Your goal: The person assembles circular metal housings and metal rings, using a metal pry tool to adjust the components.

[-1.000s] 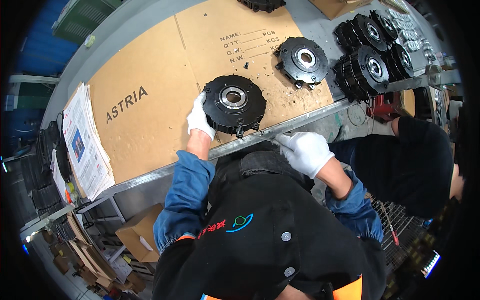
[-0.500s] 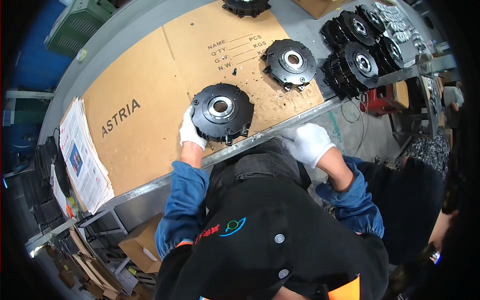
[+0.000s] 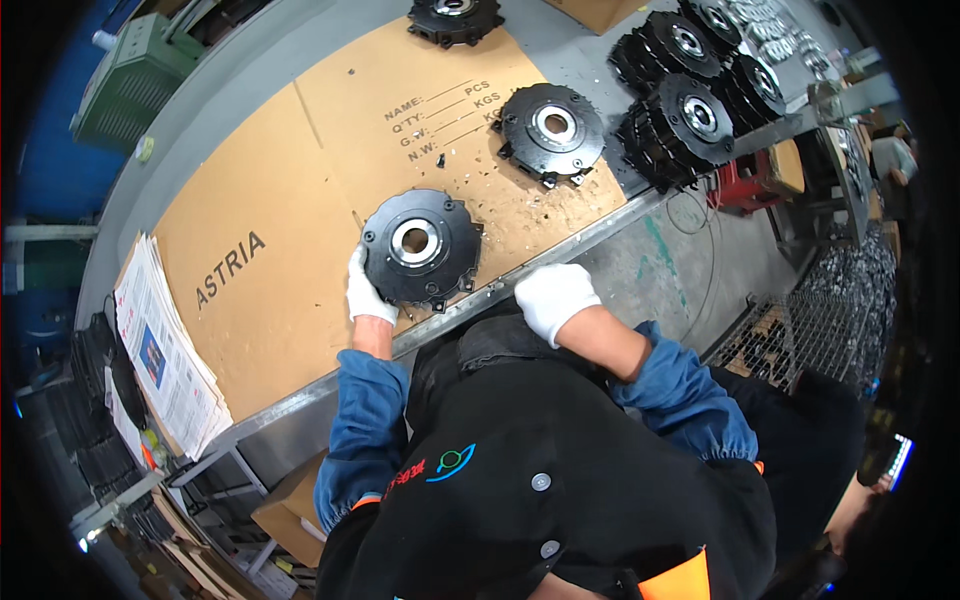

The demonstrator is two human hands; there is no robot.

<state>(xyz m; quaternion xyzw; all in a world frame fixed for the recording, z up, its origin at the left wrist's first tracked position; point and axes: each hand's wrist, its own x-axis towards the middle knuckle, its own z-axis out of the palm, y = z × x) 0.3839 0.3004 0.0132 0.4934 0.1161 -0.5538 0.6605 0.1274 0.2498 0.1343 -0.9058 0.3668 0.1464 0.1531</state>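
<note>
A black round metal part with a silver centre ring and small lugs on its rim lies on a flat cardboard sheet near the bench edge. My left hand, in a white glove, grips its left rim; some fingers are hidden. My right hand, also gloved in white, is closed near the bench's front edge, apart from the part. Whatever its curled fingers may hold is hidden. A similar black part sits farther right on the cardboard, and another black part is at the far edge.
Stacked black round parts stand at the right, with small silver pieces behind them. Dark debris is scattered on the cardboard. Papers lie at the left, and a metal rim borders the bench.
My right hand has moved left, closer to the black part under my left hand. My left hand keeps its grip on the rim. The whole view has shifted slightly.
</note>
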